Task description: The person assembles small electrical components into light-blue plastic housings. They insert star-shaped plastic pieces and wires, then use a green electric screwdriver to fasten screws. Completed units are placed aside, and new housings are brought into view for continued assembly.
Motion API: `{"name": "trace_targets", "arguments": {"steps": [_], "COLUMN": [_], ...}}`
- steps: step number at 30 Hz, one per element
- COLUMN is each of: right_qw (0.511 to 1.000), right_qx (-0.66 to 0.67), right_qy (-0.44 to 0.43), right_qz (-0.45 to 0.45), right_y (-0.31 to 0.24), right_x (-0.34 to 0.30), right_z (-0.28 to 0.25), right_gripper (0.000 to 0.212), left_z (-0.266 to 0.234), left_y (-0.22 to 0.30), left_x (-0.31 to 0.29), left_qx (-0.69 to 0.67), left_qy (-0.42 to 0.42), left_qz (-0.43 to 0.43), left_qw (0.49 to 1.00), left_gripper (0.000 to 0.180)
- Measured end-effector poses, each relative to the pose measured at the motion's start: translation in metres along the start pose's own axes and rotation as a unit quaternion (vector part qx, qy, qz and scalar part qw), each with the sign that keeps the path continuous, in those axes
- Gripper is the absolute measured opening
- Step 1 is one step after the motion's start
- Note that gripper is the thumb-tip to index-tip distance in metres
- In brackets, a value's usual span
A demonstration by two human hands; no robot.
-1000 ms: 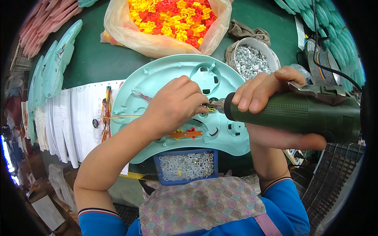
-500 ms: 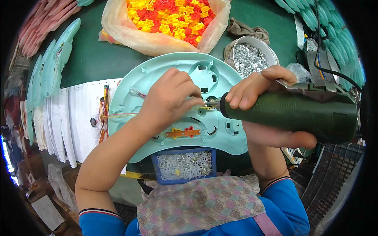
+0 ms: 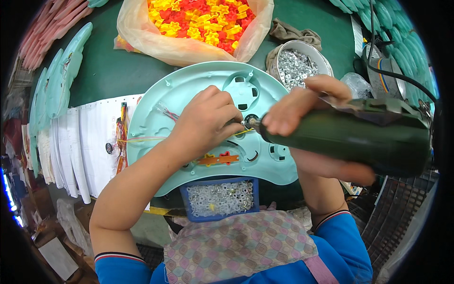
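Note:
A dark green electric screwdriver (image 3: pixel 359 137) lies nearly level in my right hand (image 3: pixel 302 111), whose fingers wrap round its body. Its metal tip reaches a small dark round part (image 3: pixel 250 120) set in a turquoise plastic shell (image 3: pixel 149 116). Beside that tip, the thumb and fingers of my left hand (image 3: pixel 208 118) are pinched together; what they hold, if anything, is too small to make out. A yellow wire runs under the fingertips. Lower in the shell, a brown strip (image 3: pixel 217 160) lies across a yellow and a red star piece.
A blue tray of washers and screws (image 3: pixel 220 217) sits below the shell. Beyond it stand a bag of star pieces (image 3: pixel 184 59) and a white tub of screws (image 3: pixel 326 68). Wire bundles (image 3: pixel 121 142) lie on white sheets (image 3: pixel 97 142) at left; a black cable (image 3: pixel 402 75) hangs right.
The screwdriver has tilted slightly, its rear end lower. My left fingertips have closed in beside the tip, and my right fingers have shifted a little. The view has moved slightly.

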State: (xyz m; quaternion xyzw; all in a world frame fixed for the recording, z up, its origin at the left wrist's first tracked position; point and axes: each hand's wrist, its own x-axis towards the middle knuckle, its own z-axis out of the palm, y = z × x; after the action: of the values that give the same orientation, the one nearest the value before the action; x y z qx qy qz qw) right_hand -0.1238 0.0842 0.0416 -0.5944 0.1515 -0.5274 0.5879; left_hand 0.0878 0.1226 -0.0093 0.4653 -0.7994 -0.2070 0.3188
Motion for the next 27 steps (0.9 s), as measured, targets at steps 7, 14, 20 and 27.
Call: {"name": "trace_targets", "arguments": {"steps": [7,14,20,27], "right_qw": [0.939,0.935,0.750,0.776], "right_qx": [-0.180,-0.212,-0.555,-0.555], "right_qy": [0.270,0.281,0.239,-0.295], "right_qz": [-0.114,0.041,-0.269,-0.056], "right_y": [-0.042,-0.012,-0.007,0.035], "right_x": [-0.012,-0.025,0.001,0.004], "right_z": [-0.079,-0.127,-0.068,0.051], "right_gripper": [0.125,0.060,0.042,0.038], "left_z": [-0.001,-0.033,-0.089,-0.084], "left_y": [0.004,0.015,0.049,0.043], "left_x": [-0.004,-0.007,-0.054,-0.073], "left_qx": [-0.005,0.037,0.273,0.131], "left_qy": [0.006,0.009,-0.133,-0.149], "left_qz": [-0.008,-0.031,-0.223,-0.226], "left_qw": [1.000,0.999,0.926,0.954], "left_gripper": [0.019,0.024,0.029,0.017]}}
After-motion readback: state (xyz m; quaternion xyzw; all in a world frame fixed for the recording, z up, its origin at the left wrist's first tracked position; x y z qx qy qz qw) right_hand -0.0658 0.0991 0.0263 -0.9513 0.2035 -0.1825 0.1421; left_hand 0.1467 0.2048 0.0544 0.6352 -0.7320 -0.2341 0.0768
